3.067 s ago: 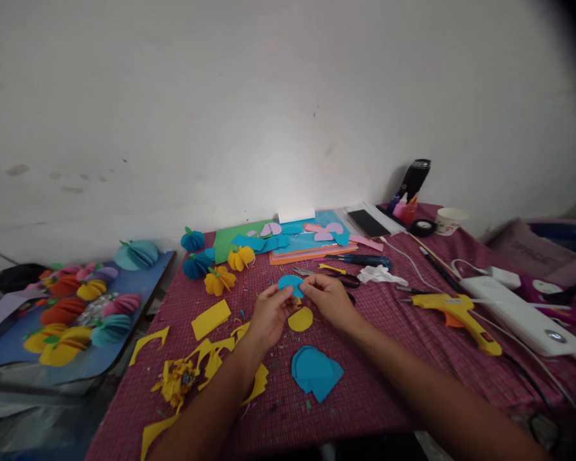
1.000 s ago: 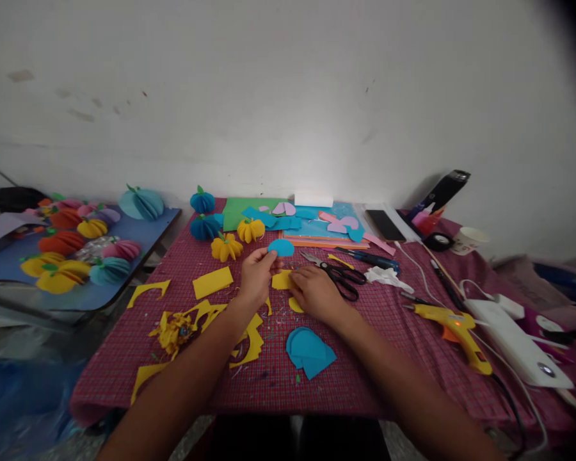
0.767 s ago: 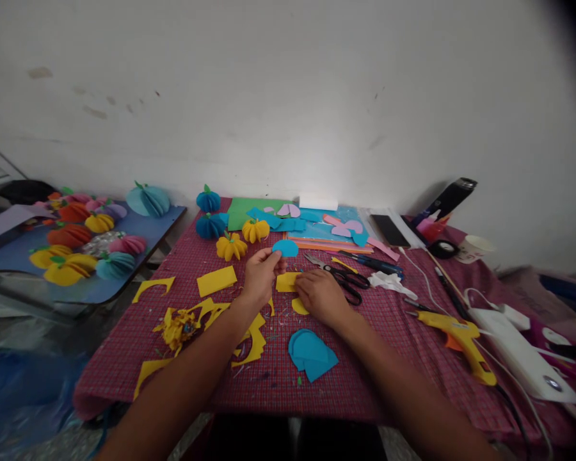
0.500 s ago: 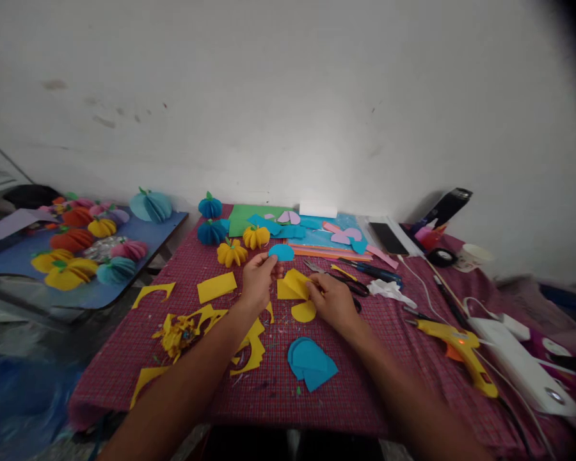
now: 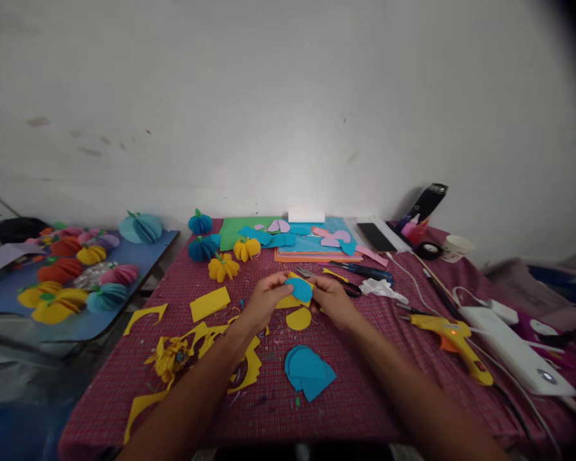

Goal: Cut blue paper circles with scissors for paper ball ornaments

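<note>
Over the middle of the table my two hands are brought together. My left hand pinches a rounded blue paper piece between thumb and fingers. Behind that piece shows folded yellow paper, which my right hand grips at its right side; the two papers overlap. Just below lies a yellow paper circle. Nearer to me rests a loose stack of blue paper circles. Left of my left hand are a yellow paper rectangle and yellow cut-out scraps.
Yellow paper pumpkins and blue paper pumpkins stand at the back left. Scissors lie beyond my right hand. A lit glue gun with its cord lies right, near a white power strip. Finished pumpkins cover a blue side table.
My left hand has carried the blue piece rightward onto the yellow paper in my right hand. The yellow paper has been lifted and turned. The view has shifted slightly.
</note>
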Action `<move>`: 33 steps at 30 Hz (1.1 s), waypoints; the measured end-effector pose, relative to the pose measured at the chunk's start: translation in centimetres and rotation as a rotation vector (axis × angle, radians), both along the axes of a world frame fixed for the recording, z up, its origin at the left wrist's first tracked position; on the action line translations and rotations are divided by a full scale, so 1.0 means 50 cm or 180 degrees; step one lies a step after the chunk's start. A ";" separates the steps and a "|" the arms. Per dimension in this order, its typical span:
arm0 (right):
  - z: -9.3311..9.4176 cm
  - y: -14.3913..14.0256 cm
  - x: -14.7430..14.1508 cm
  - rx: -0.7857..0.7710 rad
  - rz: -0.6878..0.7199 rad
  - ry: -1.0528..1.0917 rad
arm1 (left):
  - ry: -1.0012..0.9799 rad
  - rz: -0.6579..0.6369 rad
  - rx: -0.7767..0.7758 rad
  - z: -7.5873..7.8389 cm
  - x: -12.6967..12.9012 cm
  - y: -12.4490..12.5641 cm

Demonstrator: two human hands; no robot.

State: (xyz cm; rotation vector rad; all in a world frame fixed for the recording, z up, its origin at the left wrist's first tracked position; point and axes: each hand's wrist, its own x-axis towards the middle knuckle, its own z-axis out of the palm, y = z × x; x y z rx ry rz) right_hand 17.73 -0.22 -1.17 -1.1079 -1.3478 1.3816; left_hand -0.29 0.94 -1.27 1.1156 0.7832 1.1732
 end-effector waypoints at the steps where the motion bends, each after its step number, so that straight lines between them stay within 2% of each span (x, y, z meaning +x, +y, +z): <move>1: -0.001 0.000 0.001 0.0006 0.0063 -0.0010 | 0.0091 0.0027 0.0065 -0.001 0.002 -0.001; 7: -0.004 0.002 0.002 -0.0102 0.0023 0.0334 | 0.0426 0.0198 -0.0127 -0.007 0.004 -0.001; 13: 0.002 -0.008 -0.007 -0.0035 -0.0014 0.0525 | 0.0205 0.0516 -0.0146 -0.012 0.009 -0.001; 19: 0.000 -0.006 -0.014 -0.0119 -0.0398 0.0310 | -0.0159 0.0374 -0.0236 0.000 0.013 -0.007; 23: 0.001 0.000 -0.008 -0.0161 -0.0448 0.0247 | -0.0388 0.0395 -0.0370 0.007 0.015 -0.010; 28: 0.006 0.000 -0.004 -0.0159 -0.0418 0.0194 | -0.0100 0.0433 -0.0343 0.005 0.013 -0.008; 33: 0.010 -0.001 -0.002 -0.0146 -0.0424 0.0286 | 0.0413 0.0487 -0.0068 0.001 0.005 -0.004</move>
